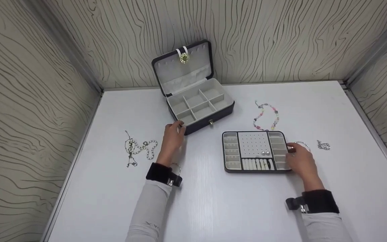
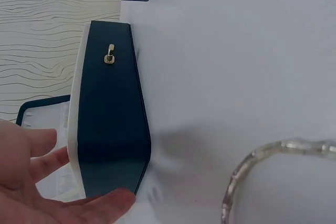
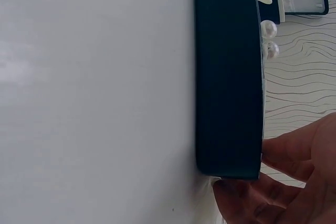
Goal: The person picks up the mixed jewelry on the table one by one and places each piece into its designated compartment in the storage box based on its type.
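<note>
A dark navy jewelry box (image 1: 197,129) stands with its lid (image 1: 183,65) up at the back of the white table, its pale compartments bare. My left hand (image 1: 173,136) holds the box's front left corner, with fingers on both sides of the wall in the left wrist view. Further right lies a dark-rimmed jewelry tray (image 1: 254,171) with small side slots, a pad of holes and ring rolls. Two pearl earrings (image 3: 269,40) sit on that pad. At the tray's right end my right hand (image 1: 301,161) grips the edge, fingertips reaching under its lower corner in the right wrist view.
Tangled bead necklaces (image 1: 139,148) lie on the left. A colorful bead necklace (image 1: 276,116) is behind the tray. A bracelet (image 1: 303,144) and a small silver chain (image 1: 324,145) lie beyond my right hand. Another bracelet (image 2: 236,177) is beside my left wrist. Patterned walls (image 1: 264,40) enclose the table.
</note>
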`<state>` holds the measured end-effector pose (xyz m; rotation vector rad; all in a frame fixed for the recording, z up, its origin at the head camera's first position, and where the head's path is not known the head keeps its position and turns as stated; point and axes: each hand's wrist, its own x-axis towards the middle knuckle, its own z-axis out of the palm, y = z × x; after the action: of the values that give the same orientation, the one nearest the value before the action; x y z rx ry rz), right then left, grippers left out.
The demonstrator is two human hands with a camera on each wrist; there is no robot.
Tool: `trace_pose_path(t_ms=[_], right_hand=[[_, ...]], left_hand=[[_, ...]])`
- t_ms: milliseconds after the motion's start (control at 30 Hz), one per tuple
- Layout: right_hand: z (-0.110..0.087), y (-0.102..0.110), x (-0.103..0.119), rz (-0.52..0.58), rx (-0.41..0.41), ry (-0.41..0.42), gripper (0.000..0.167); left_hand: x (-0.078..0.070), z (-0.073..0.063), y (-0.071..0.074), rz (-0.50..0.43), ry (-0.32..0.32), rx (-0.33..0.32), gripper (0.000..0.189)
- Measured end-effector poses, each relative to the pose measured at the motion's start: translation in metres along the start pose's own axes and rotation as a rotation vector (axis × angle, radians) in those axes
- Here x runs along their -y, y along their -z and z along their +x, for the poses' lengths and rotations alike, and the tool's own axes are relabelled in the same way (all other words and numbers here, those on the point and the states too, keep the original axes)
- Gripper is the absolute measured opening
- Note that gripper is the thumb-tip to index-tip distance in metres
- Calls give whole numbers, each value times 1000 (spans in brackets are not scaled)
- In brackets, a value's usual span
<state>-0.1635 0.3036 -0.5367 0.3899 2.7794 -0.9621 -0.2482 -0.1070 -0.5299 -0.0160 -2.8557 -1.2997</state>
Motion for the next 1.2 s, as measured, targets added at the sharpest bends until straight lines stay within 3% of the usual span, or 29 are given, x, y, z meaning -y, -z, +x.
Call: trace_pose_path(t_ms=[133, 400, 767, 900, 1033, 1100, 1200], right_hand=[[1, -1, 5, 2, -11, 11, 50], [2, -3, 24, 43, -64, 66, 53], [-6, -7, 60, 93, -69, 169, 51], [-4, -11, 75, 107, -42, 231, 48], [5, -15, 98, 125, 5, 306, 46], [14, -18, 111, 142, 39, 345, 45], [29, -25, 126, 156, 91, 381, 45]], left_hand=[[2, 6, -1, -28, -29, -2, 26], [2, 9, -6, -23, 13, -27, 24], [16, 10, 12, -23, 14, -87, 16], [24, 10, 22, -123, 93, -116, 11], [27, 12, 28, -253, 226, -105, 41], [26, 13, 29, -264, 258, -89, 47], [24, 16, 29, -215, 252, -74, 46]])
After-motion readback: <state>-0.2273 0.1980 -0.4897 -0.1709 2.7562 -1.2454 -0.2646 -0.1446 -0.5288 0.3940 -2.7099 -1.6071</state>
